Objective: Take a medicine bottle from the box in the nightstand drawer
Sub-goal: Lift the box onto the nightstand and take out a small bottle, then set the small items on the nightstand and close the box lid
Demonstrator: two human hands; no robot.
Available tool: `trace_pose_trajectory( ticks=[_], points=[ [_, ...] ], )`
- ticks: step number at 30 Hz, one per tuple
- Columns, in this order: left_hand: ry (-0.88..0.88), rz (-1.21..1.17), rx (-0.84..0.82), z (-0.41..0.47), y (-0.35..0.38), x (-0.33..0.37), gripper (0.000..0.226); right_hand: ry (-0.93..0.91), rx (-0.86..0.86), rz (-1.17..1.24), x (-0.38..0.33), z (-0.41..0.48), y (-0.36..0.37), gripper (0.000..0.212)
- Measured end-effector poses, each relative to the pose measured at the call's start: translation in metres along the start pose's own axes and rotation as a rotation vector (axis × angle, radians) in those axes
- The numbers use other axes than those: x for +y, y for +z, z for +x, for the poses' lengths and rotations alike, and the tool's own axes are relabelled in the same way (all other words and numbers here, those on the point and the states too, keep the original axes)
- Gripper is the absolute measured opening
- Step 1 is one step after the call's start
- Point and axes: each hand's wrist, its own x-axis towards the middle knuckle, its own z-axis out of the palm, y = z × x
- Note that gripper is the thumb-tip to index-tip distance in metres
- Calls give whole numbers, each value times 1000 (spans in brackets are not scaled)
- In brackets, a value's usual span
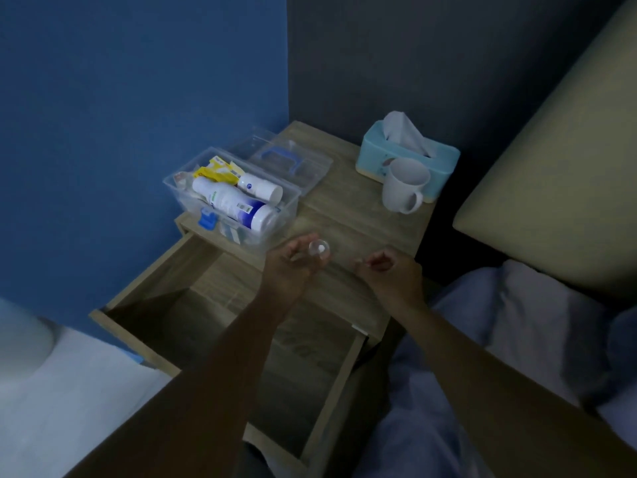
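Observation:
A clear plastic box (172, 188) stands on the nightstand top at its left edge, lid off. White medicine bottles (227, 198) and yellow packets lie inside it. My left hand (289, 267) hovers just right of the box, its fingers around a small clear bottle (319, 250) with something white showing inside. My right hand (391, 270) is a short way to the right over the nightstand's front edge. Its fingers are curled inward, and whether they pinch anything is hidden. The drawer (144, 281) below is pulled out and looks bare inside.
The box's clear lid (293, 160) with a blue handle lies behind the box. A white mug (405, 189) and a light-blue tissue box (375, 150) stand at the back right. A bed with a pillow (551, 167) is on the right, a blue wall on the left.

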Motion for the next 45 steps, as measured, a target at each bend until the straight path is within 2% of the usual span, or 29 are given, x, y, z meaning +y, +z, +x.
trace_pose_trajectory(
  ticks=[5, 10, 17, 23, 28, 34, 37, 40, 45],
  points=[
    [114, 276, -20, 16, 3, -13, 34, -133, 100, -87, 19, 1, 13, 20],
    [254, 634, -72, 35, 8, -26, 36, -273, 172, -157, 22, 6, 23, 5],
    [350, 834, 46, 57, 26, -38, 41, -277, 226, -276, 26, 5, 27, 17],
    [459, 984, 57, 62, 30, -48, 41, -268, 237, -286, 27, 5, 31, 27],
    [464, 1053, 34, 62, 30, -46, 45, -231, 240, -298, 28, 5, 32, 36],
    [411, 1005, -53, 54, 20, -43, 42, -214, 256, -290, 26, 3, 33, 37],
    [423, 1180, -96, 42, 4, -43, 50, -213, 283, -269, 24, 3, 32, 34],
    [422, 1435, -71, 20, -11, -50, 61, -233, 293, -274, 23, 2, 30, 34],
    [404, 1555, -112, 11, -11, -43, 71, -223, 310, -227, 21, 0, 26, 34]
  ],
)
